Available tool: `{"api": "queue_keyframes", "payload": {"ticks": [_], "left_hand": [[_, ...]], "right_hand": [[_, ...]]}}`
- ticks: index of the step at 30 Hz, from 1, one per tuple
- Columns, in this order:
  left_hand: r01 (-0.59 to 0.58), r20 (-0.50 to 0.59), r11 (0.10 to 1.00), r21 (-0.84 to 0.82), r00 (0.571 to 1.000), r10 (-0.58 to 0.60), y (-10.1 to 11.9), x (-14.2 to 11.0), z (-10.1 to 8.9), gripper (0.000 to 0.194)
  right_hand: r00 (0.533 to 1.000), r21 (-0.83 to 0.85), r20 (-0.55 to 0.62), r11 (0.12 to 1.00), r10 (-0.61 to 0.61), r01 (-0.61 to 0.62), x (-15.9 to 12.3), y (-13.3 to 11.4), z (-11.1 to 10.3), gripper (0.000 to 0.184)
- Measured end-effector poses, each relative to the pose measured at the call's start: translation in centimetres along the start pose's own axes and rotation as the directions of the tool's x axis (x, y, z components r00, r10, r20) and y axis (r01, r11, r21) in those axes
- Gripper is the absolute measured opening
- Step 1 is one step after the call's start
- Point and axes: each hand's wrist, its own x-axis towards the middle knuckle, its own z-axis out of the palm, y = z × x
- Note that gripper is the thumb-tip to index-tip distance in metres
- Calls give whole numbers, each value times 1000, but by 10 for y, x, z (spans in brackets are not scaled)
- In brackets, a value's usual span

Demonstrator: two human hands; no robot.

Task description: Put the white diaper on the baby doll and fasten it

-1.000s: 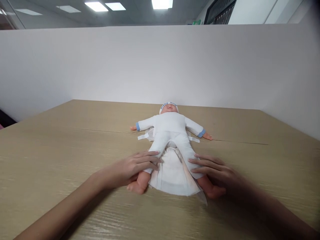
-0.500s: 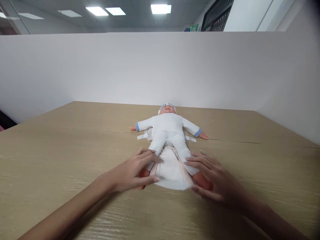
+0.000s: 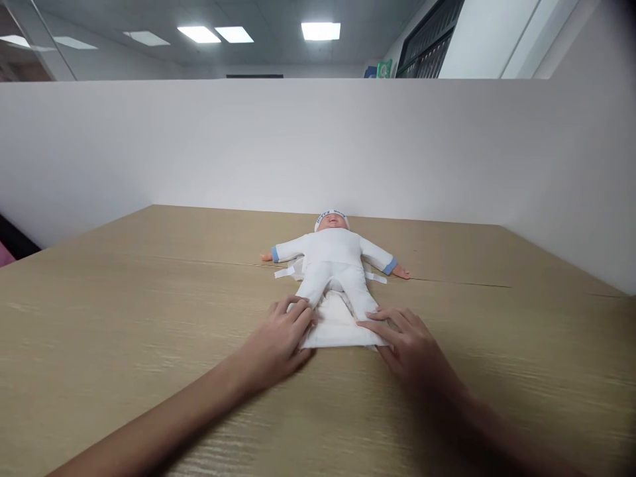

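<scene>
A white disposable diaper (image 3: 342,335), soft and open, lies spread between the two hands on a pale wood-grain table (image 3: 173,318), partly beneath a white cloth-bodied baby doll. Its near edge runs in a straight line from one hand to the other. The left hand (image 3: 284,334), fingers curled over the top and thumb lower down, grips the near corner on its own side, close against the doll's leg. The right hand (image 3: 410,341) pinches the opposite corner, its longer, straighter fingers resting on top and its thumb below the edge. The doll (image 3: 332,246) lies on its back just beyond both hands, legs parted toward them, arms stretched wide and ending in blue cuffs (image 3: 275,254); its feet are hidden around the hands. Past the left hand, a white fastening tab (image 3: 285,272) sticks out beside the doll's waist, and a matching white strip (image 3: 376,277) shows past the right. Farthest from the hands, a white headband with blue lettering (image 3: 332,214) circles the doll's head, near a plain white partition (image 3: 318,146) that rises behind the table.
</scene>
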Motion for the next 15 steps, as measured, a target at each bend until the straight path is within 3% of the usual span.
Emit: {"api": "queue_keyframes", "payload": {"ticks": [2,4,6,11,13,15], "left_hand": [[10,-52,999,-40,999,-12,-1,3,-1,10],[22,-111,993,-120,993,-36,-4,10,-5,25],[32,-171,975,-220,983,-71,-10,22,-10,34],[-6,-334,898,-441,929,-159,-39,72,-22,33],[29,-322,828,-561,913,-250,-56,98,-22,38],[74,-255,705,-706,901,-350,-72,124,-18,42]], "right_hand": [[999,78,-12,996,37,-36,6,4,1,29],[994,158,-28,982,107,-101,16,7,0,20],[982,241,-52,956,184,-167,30,10,-2,23],[931,437,-97,856,351,-277,81,31,0,32],[885,533,-37,758,464,-375,104,47,7,35],[814,652,118,574,568,-495,125,66,18,35]]}}
